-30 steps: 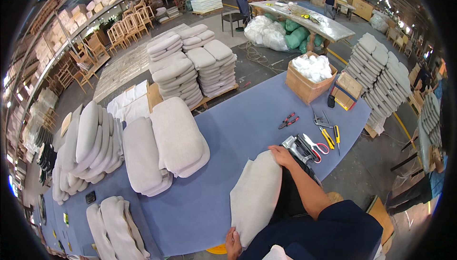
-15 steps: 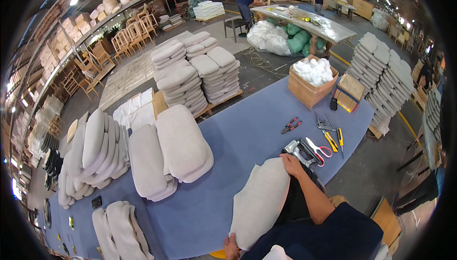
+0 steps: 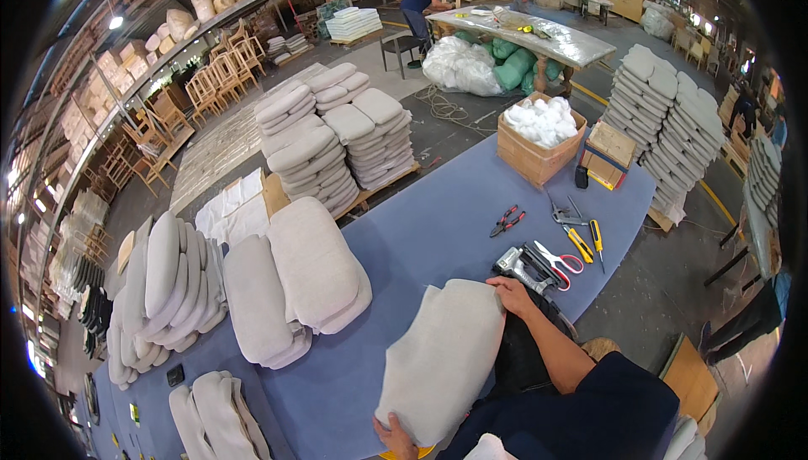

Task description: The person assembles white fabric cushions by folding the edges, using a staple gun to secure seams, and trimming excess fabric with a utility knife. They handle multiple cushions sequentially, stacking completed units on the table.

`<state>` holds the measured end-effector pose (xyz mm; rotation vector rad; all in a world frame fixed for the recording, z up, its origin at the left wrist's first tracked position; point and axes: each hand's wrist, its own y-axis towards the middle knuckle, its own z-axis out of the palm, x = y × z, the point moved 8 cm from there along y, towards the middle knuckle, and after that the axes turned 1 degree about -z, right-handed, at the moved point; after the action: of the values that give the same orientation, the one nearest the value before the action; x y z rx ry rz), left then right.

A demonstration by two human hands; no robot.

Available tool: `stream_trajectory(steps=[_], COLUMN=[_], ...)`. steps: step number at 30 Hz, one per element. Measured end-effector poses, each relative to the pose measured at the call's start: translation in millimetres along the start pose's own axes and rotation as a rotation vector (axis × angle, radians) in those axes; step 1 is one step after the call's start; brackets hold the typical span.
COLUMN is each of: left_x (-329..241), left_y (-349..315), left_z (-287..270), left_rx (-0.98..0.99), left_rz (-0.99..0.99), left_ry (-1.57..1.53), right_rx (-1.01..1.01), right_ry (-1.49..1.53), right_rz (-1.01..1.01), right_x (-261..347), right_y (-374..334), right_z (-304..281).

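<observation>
at the lower centre of the frame, the left hand (image 3: 397, 436) pinches the bottom edge of the grey cushion piece (image 3: 442, 350), held aslant over the near edge of the table (image 3: 404, 237); right of centre, the right hand (image 3: 513, 296) pinches its upper right corner, near the staple gun (image 3: 520, 266) and scissors (image 3: 560, 260). even, light tension should avoid creases; best keep the cloth clear of those tools.

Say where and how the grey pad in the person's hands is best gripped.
Probably at opposite corners: the right hand on the far right corner, coming from the right; the left hand on the near left corner, from the left. The grey pad is long and broad, its smooth face offering nothing to grasp, so its edges suit better.
</observation>
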<state>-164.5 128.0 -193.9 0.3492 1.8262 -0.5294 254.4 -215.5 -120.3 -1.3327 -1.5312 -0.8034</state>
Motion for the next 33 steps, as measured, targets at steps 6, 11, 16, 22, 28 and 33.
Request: stream_trajectory(steps=[6, 11, 16, 22, 28, 33], left_x=[-19, -6, 9, 7, -44, -75], left_y=[30, 29, 14, 20, 16, 66], left_z=[-3, 2, 15, 0, -68, -71], left_rx=[0.007, 0.008, 0.029, 0.131, 0.25, 0.332], left_rz=[-0.24, -0.353, -0.465, -0.57, -0.545, -0.39], left_ry=[-0.147, 0.046, -0.245, -0.256, -0.293, -0.138], right_rx=[-0.011, 0.035, 0.196, 0.412, 0.616, 0.462], right_ry=[-0.15, -0.312, -0.622, -0.591, 0.066, 0.357], right_rz=[0.064, 0.108, 0.163, 0.291, 0.399, 0.532], right_x=[8, 16, 16, 42, 55, 51], right_y=[-6, 2, 27, 19, -94, -120], right_z=[0, 6, 22, 36, 31, 37])
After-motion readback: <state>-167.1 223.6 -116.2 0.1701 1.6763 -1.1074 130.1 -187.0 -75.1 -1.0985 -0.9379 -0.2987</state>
